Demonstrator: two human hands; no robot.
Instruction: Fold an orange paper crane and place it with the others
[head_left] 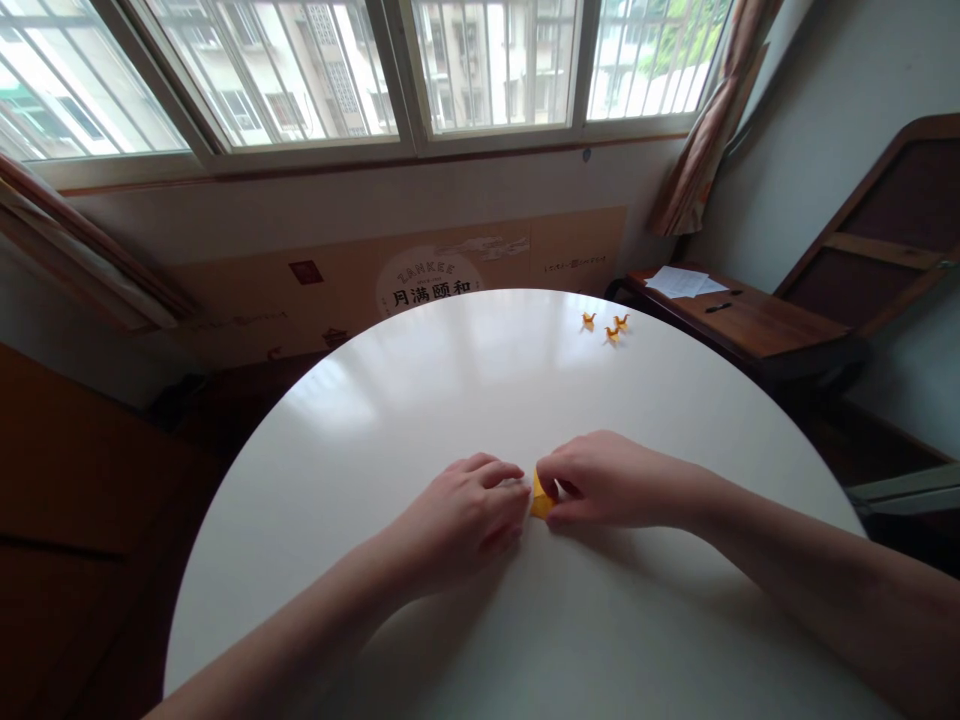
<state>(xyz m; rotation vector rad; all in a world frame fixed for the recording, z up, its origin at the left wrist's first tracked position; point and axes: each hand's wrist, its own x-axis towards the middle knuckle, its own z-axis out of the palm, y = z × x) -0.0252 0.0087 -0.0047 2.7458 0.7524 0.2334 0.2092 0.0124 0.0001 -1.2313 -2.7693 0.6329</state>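
Note:
A small piece of folded yellow paper (540, 500) lies on the white round table between my two hands. My right hand (600, 480) reaches in from the right, its thumb and bent fingers closed on the paper's right side and hiding part of it. Just left of the paper rests my left hand (476, 505), fingers bent loosely and slightly apart, tips close to the paper's left edge. Whether those tips touch it I cannot tell. Farther back stand three small folded paper birds: one on the left (589, 321), one on the right (622, 322) and one in front (612, 336).
The white round table (360, 430) fills the middle of the view. Beyond its right edge, a wooden chair seat (787, 325) carries white papers (684, 282) and a dark pen (718, 307). Behind the table, a printed cardboard panel (330, 285) leans below the windows.

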